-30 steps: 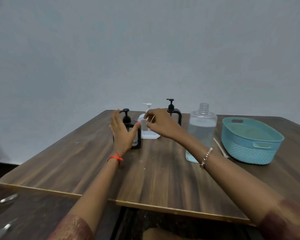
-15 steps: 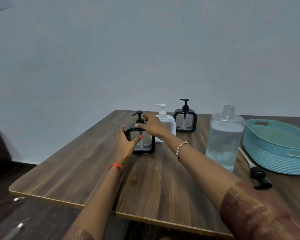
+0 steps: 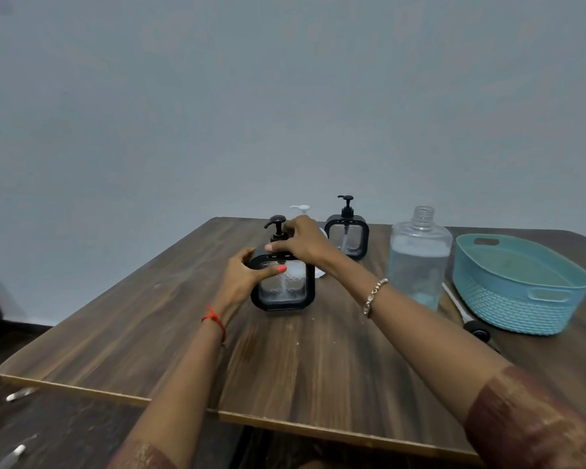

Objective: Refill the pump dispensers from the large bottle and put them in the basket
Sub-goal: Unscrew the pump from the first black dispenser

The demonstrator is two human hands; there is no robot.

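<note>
The near black dispenser (image 3: pixel 282 286) is standing upright on the table (image 3: pixel 285 360), ahead of the person and left of centre. The left hand (image 3: pixel 247 275) is gripping its upper left shoulder, fingers curled behind and the thumb lying across the clear front panel. The right hand (image 3: pixel 305 242) is reaching over from above, fingers closing round the pump collar and the thumb pressing along the top edge.

Lettering on the containers is not resolving at this sharpness; none is readable.

Behind the right hand, the white dispenser (image 3: pixel 301 208) is showing only its pump head and a sliver of body. The far black dispenser (image 3: pixel 347 236) is standing just right of it. The large bottle (image 3: pixel 418 258) is standing uncapped, holding clear liquid, between the dispensers and the basket (image 3: pixel 521 299). A black cap with a white tube (image 3: pixel 477 331) is lying between bottle and basket (the tube partly hidden behind the bottle).

Against the frame half a second earlier: the near black dispenser is now sitting closer to the person, apart from the white one it stood beside. The right hand is sitting higher on the pump. The left hand is wrapping the body more fully.
</note>
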